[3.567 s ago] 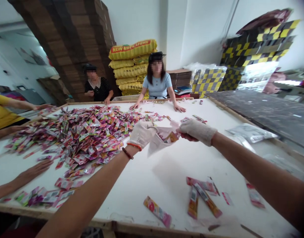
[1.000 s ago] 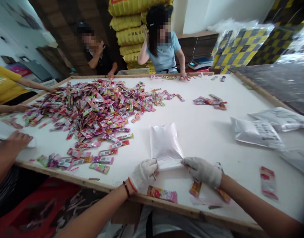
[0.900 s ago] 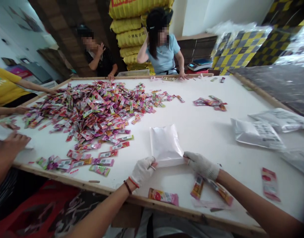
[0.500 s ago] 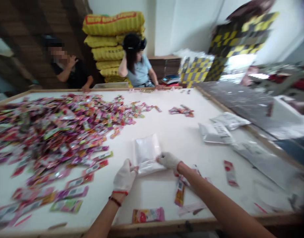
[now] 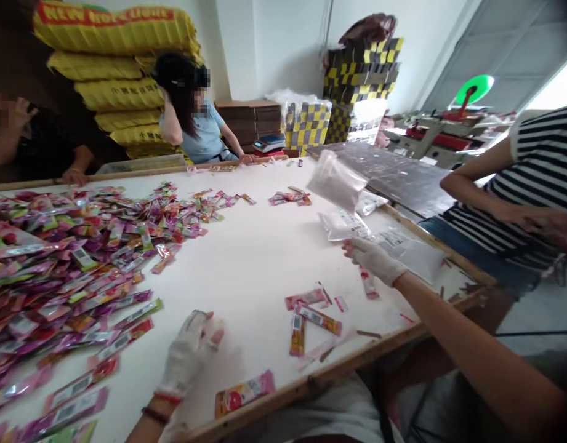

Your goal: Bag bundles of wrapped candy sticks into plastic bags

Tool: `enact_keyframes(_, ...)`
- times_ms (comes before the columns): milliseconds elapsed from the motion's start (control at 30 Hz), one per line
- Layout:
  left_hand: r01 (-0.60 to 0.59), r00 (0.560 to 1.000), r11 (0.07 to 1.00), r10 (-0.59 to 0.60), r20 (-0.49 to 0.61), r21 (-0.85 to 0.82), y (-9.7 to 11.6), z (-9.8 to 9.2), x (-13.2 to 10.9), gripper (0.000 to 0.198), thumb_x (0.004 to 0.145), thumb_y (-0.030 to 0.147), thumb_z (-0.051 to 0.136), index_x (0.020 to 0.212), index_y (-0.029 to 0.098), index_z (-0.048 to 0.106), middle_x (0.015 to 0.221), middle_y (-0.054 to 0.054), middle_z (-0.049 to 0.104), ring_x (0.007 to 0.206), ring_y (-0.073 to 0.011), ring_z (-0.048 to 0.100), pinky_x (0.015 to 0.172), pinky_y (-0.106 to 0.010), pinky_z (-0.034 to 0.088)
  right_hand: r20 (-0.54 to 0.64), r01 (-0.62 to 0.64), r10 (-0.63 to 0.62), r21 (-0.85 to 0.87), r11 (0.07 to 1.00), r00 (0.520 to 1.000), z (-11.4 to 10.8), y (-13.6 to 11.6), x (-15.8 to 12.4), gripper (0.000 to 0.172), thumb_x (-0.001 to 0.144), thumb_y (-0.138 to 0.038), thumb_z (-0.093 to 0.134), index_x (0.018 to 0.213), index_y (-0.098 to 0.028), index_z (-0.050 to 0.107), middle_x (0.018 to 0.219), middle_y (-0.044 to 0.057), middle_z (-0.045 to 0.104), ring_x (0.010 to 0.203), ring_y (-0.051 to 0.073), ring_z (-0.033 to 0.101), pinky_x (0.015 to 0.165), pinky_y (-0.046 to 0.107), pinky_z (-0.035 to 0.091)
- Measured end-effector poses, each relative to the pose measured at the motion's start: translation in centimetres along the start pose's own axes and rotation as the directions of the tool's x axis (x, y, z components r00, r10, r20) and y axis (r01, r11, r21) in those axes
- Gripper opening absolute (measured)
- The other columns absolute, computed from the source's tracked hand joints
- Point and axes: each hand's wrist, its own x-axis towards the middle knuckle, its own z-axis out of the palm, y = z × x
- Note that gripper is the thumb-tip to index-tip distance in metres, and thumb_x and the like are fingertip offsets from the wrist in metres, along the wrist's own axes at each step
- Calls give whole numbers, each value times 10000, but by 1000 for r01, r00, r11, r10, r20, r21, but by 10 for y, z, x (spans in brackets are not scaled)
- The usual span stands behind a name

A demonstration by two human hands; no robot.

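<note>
My left hand [image 5: 189, 352], in a white glove, rests flat on the white table [image 5: 250, 258] near the front edge, fingers apart and holding nothing. My right hand [image 5: 372, 258], also gloved, reaches out to the right with loose fingers and holds nothing. A filled white plastic bag [image 5: 336, 181] is in the air above and beyond it, touching neither hand. Below the bag lie other filled white bags [image 5: 345, 226] at the table's right edge. A few loose sachets [image 5: 311, 311] lie between my hands.
A large heap of colourful sachets [image 5: 71, 258] covers the table's left. A small sachet cluster [image 5: 290, 197] lies far right. A person in a striped shirt [image 5: 523, 184] stands at the right edge. Two people sit across, before yellow sacks [image 5: 112, 92]. One sachet [image 5: 244, 394] lies by the front rim.
Both hands let go of the white bag they held flat on the table. The bag now flies off to the right. My view has swung right and my left hand has dropped back.
</note>
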Motion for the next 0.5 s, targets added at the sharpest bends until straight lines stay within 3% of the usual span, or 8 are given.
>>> enact_keyframes(67, -287, 957, 947, 278, 82, 143, -10, -2, -18, 644, 750, 597, 558, 1259, 204, 515, 1297, -111, 530, 1109, -257, 551, 901, -361, 481, -37, -145, 143, -423, 895, 989, -14, 32, -18, 245, 837, -280, 512, 1012, -143, 617, 971, 119, 648, 911, 231, 599, 769, 301, 438)
enact_keyframes(100, -404, 914, 890, 388, 114, 212, -14, -2, -27, 717, 727, 610, 583, 1325, 228, 473, 1370, -109, 474, 1204, -284, 488, 963, -390, 443, -80, -210, 199, -531, 821, 977, -18, 45, -26, 248, 833, -261, 522, 1010, -122, 628, 937, 137, 653, 888, 244, 602, 751, 306, 428)
enact_keyframes(167, -524, 851, 789, 501, 159, 321, -18, 1, -40, 826, 716, 636, 585, 1413, 248, 369, 1453, -119, 382, 1306, -326, 378, 1039, -453, 357, -134, -321, 300, -568, 758, 945, -16, 60, -39, 310, 845, -289, 535, 1068, -91, 616, 912, 160, 657, 844, 247, 607, 698, 298, 412)
enact_keyframes(267, -556, 831, 748, 505, 233, 362, -4, 14, -42, 922, 715, 699, 528, 1447, 184, 306, 1481, -177, 313, 1369, -374, 254, 1088, -551, 208, -120, -373, 372, -551, 746, 921, -3, 67, -44, 340, 836, -375, 580, 1038, -103, 615, 894, 141, 658, 787, 222, 602, 631, 274, 380)
enact_keyframes(400, -567, 804, 786, 463, 374, 246, 61, 50, -16, 1066, 656, 784, 492, 1467, 141, 236, 1494, -226, 251, 1408, -397, 104, 1082, -640, 15, -80, -295, 308, -589, 753, 948, 14, 65, -37, 155, 823, -273, 593, 891, -136, 618, 944, 149, 644, 832, 235, 579, 638, 282, 341)
enact_keyframes(500, -597, 761, 796, 521, 388, 103, 128, 85, 10, 1191, 522, 832, 565, 1476, 219, 201, 1516, -219, 184, 1406, -426, 45, 1053, -676, 8, -78, -263, 268, -567, 780, 960, 24, 63, -42, 97, 839, -211, 548, 869, -144, 611, 947, 147, 641, 839, 229, 569, 657, 284, 339)
